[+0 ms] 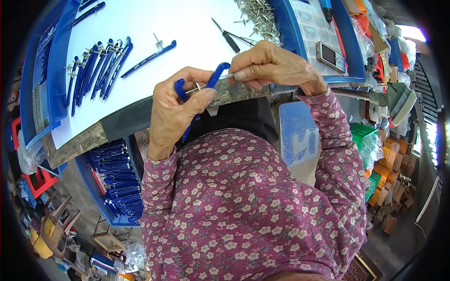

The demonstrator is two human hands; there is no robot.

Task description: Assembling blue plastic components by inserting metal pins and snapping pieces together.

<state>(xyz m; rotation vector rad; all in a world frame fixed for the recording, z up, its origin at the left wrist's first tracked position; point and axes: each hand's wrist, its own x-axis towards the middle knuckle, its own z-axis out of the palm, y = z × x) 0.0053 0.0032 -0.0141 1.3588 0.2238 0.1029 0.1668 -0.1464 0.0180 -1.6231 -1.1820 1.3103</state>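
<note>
My left hand (176,105) grips a blue plastic clip-like part (216,75) at the near edge of the white worktable (178,23). My right hand (269,63) pinches a thin metal pin (224,77) that passes through the blue part. The two hands are close together, just above the table edge. A row of finished blue parts with pins (96,70) lies on the table to the left, and one more blue part (149,58) lies apart from the row.
A heap of metal pins (260,16) and a black-handled screwdriver (226,35) lie at the far side. A mobile phone (331,55) rests in a blue tray on the right. A blue bin of blue parts (117,182) sits below the table on the left.
</note>
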